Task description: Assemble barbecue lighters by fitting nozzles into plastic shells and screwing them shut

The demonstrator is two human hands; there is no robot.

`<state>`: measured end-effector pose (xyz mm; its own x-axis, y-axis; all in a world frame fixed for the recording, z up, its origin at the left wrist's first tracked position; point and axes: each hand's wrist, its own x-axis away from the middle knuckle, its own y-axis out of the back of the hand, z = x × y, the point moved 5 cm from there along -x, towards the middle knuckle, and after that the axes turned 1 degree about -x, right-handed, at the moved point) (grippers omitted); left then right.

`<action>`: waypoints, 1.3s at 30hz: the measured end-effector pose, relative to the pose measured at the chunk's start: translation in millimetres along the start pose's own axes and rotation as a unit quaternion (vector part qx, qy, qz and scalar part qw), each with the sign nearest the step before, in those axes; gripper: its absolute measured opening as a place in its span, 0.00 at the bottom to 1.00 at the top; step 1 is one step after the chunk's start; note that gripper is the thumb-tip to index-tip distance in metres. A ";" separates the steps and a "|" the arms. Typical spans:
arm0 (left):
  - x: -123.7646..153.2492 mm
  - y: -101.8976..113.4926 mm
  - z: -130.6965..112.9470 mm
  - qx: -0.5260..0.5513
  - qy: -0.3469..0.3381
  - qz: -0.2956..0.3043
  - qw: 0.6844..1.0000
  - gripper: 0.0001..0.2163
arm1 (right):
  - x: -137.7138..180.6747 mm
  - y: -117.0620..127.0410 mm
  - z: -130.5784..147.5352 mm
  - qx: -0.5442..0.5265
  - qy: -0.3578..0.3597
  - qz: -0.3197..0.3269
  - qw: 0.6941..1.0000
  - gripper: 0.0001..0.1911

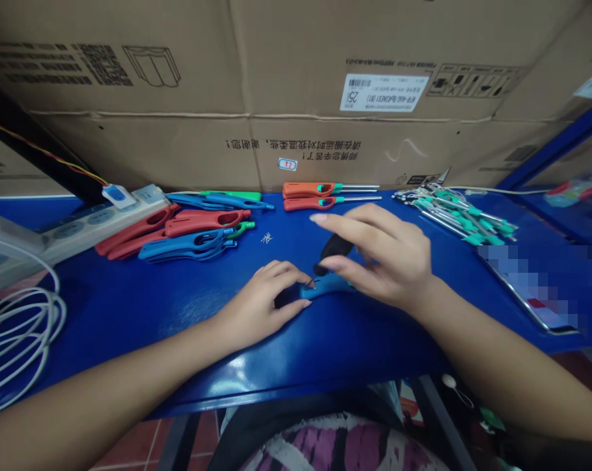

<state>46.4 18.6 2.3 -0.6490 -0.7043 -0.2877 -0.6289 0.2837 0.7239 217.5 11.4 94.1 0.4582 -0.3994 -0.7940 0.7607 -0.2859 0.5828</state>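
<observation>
My left hand (259, 299) pinches the end of a blue gas lighter (320, 288) between thumb and fingers, holding it on the tabletop. My right hand (391, 252) grips a screwdriver (335, 248) by its black handle, index finger stretched out past it. The thin shaft slants down to the lighter near my left fingertips; whether the tip sits in a screw cannot be made out. Part of the lighter is hidden behind my right hand. A few small screws (266, 238) lie beyond my left hand.
Red lighter shells (207, 221) and blue shells (188, 246) lie at left by a power strip (97, 219). Two orange-red lighters (309, 190) with metal rods lie at the back. Several green-and-metal rod parts (465, 212) and a phone (531, 294) are at right. Cardboard (296, 78) stands behind.
</observation>
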 end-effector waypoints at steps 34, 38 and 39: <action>1.0 -1.6 1.8 -0.004 -0.003 0.000 1.000 0.08 | 3.0 -13.4 -6.9 -0.147 -0.089 0.065 0.983 0.22; 0.4 -0.8 1.3 -0.014 -0.013 -0.013 1.000 0.09 | 2.8 -8.2 -3.5 -0.064 -0.018 0.006 0.998 0.18; 0.5 -0.8 1.4 -0.014 -0.013 -0.013 1.000 0.09 | 2.8 -7.4 -2.5 -0.049 -0.005 0.004 0.999 0.19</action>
<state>46.0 19.0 0.8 -0.6439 -0.6936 -0.3229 -0.6333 0.2464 0.7336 214.4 14.6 87.1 0.4599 -0.4103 -0.7875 0.7988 -0.1962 0.5687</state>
